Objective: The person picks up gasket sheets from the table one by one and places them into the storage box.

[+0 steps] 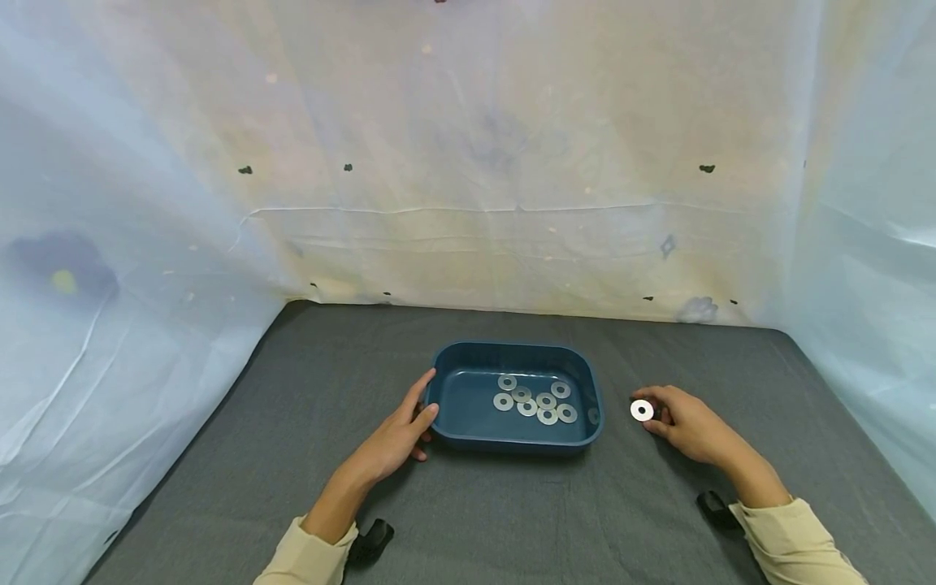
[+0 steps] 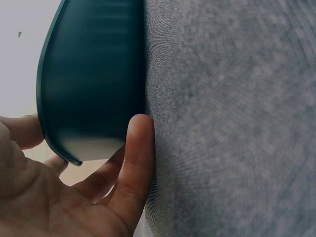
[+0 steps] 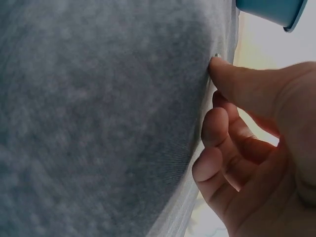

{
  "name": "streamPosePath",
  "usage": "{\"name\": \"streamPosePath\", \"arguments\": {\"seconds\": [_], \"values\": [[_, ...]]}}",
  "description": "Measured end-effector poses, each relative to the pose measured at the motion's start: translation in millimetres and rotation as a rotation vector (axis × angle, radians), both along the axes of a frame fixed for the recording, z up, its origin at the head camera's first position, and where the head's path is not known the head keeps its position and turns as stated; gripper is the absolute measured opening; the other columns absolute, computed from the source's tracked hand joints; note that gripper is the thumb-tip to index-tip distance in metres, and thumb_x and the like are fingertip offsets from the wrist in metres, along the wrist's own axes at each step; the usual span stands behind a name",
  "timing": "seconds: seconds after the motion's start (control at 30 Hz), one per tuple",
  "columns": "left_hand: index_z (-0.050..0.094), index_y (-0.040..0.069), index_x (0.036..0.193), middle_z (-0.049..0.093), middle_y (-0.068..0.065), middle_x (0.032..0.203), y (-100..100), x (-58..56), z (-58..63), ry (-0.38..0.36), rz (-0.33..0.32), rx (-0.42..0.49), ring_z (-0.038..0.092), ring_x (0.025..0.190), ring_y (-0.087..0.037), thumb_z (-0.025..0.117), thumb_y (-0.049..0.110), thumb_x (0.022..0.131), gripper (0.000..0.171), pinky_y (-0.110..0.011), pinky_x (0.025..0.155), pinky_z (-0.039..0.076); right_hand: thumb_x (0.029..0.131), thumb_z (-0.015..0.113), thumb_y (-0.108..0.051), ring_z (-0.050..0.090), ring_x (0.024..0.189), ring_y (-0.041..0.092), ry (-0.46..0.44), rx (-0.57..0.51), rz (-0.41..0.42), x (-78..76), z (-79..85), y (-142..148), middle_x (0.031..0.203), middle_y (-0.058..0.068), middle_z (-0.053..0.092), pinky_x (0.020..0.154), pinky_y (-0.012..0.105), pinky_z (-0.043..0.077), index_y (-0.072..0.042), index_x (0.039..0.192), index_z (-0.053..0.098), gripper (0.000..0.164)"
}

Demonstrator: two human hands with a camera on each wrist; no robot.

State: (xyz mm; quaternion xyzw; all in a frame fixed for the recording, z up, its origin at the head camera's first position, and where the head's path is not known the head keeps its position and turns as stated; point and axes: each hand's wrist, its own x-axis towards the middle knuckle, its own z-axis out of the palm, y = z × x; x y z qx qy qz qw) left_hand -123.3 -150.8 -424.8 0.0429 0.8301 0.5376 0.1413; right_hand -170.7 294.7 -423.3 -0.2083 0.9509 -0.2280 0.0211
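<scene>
A dark blue rectangular tray (image 1: pixel 513 444) stands on the grey cloth with several flat metal washers (image 1: pixel 546 400) lying inside. My left hand (image 1: pixel 391 439) rests against the tray's left end, fingers fairly straight. In the left wrist view the thumb touches the rim of the tray (image 2: pixel 94 74), while another finger lies low along the cloth. Right of the tray, my right hand (image 1: pixel 687 422) pinches one washer (image 1: pixel 642 410) between thumb and fingers, its face turned up. The right wrist view shows only a sliver of that washer at the thumb tip, with the other fingers curled.
Grey cloth (image 1: pixel 292 479) covers the table. Pale patterned sheets (image 1: pixel 475 162) hang behind it and at both sides. A black strap (image 1: pixel 369 543) is at the left wrist and another strap (image 1: pixel 717 510) at the right.
</scene>
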Motion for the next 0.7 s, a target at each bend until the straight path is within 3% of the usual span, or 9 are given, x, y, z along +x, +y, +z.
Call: {"name": "streamPosePath", "arguments": {"seconds": [0.7], "values": [[0.014,0.04,0.158,0.046,-0.011,0.117,0.2,0.3,-0.4,-0.009,0.01,0.001,0.052,0.092,-0.023,0.042,0.037,0.108,0.058,-0.032,0.069,0.053,0.09,0.075,-0.021,0.045,0.071,0.002,0.054,0.004,-0.066,0.4,6.9,-5.1,0.093,0.0,0.06,0.059,0.024,0.038,-0.005,0.121,0.068,0.036]]}}
